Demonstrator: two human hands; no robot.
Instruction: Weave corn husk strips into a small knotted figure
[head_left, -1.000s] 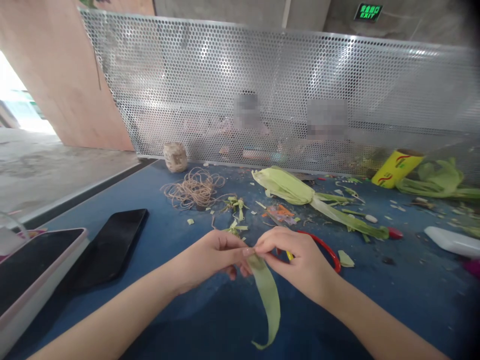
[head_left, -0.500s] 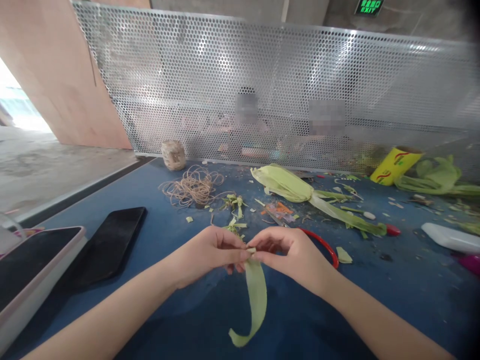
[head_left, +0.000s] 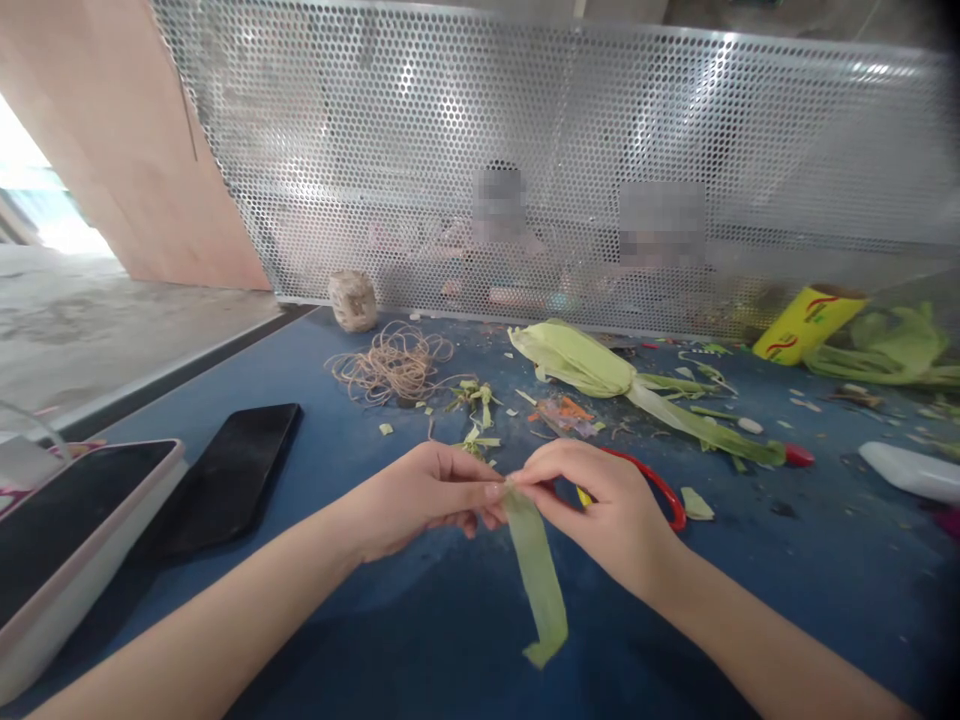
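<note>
Surface [head_left: 795,610]: blue, all our items upon or above it
Screen [head_left: 420,130]: perforated metal, standing along the far edge
Husk bundle [head_left: 581,360]: pale green, lying right of centre toward the screen, long leaves trailing to the right
Hands, two: we hold the left hand [head_left: 431,500] and the right hand [head_left: 607,500] close together above the surface, fingertips meeting, both pinching the top of one husk strip [head_left: 538,575]
Yellow tube [head_left: 810,325]: leaning, far right
Twine [head_left: 394,362]: brown, loose tangle, beyond our left hand
Phone [head_left: 232,480]: black, flat, left
Husk strip: hanging between our hands, lower tip bent leftward; whether it touches the surface we cannot tell
Red loop [head_left: 670,490]: partly hidden behind our right hand
Green scrap [head_left: 697,504]: just beside the loop
</note>
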